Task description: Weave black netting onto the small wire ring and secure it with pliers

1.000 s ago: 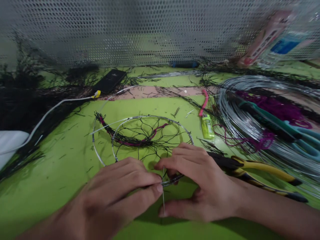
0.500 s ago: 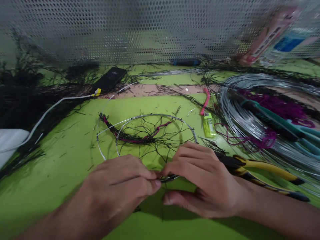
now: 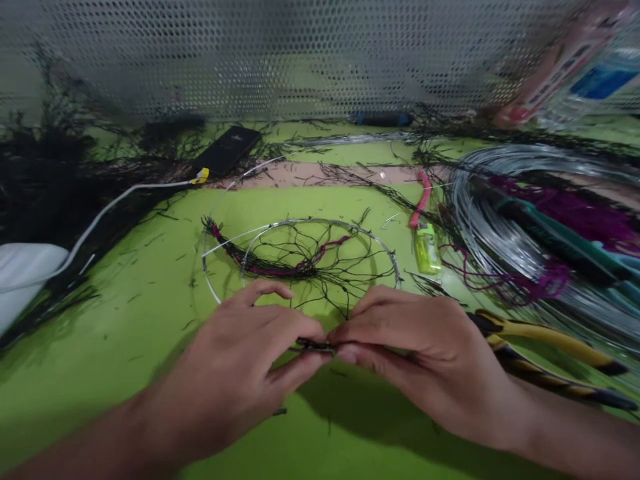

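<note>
A silvery wire hoop [image 3: 323,220] carries a black knotted net [image 3: 345,273], with a bundle of black cord and a magenta strand [image 3: 270,271] gathered across it. My left hand [image 3: 245,360] pinches the near side of the hoop between thumb and forefinger, its other fingers loosely raised. Close beside it, my right hand [image 3: 420,353] has thumb and fingertips closed on the same stretch of rim. Between the fingertips shows a dark cord-wrapped bit of rim [image 3: 315,345]. A loose wire end curves out to the hoop's left.
Right of the hands lie yellow-black pliers [image 3: 555,337], a wire coil [image 3: 480,220], green-handled pliers [image 3: 560,233], purple cord [image 3: 595,213] and a lime lighter [image 3: 427,250]. Behind are a black phone-like slab [image 3: 230,148] and a perforated metal panel [image 3: 280,60]. Black netting [image 3: 45,173] and a white cable [image 3: 110,208] occupy the left.
My right thumb has come up from below and now presses against the rim. My left fingers have loosened and lifted a little, baring the wrapped rim. The whole view has shifted slightly.
</note>
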